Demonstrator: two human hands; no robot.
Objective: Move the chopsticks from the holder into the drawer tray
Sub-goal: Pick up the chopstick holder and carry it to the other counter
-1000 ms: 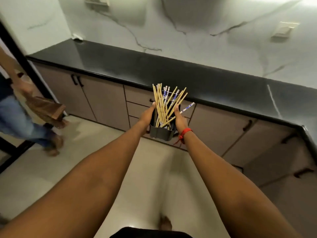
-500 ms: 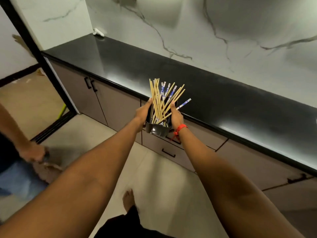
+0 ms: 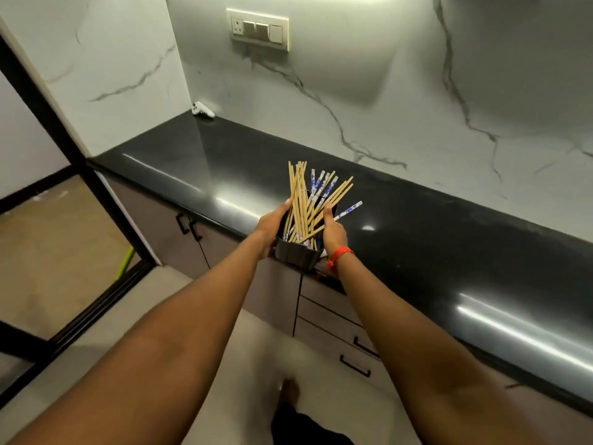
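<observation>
Two hands (image 3: 301, 224) clasp holder (image 3: 296, 255) between them.

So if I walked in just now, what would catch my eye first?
Probably the dark holder bristling with chopsticks, wooden and blue-patterned, held at the front edge of the black counter between the left hand and right hand. Next, the red wrist string, and the switch panel on the marble wall.
</observation>
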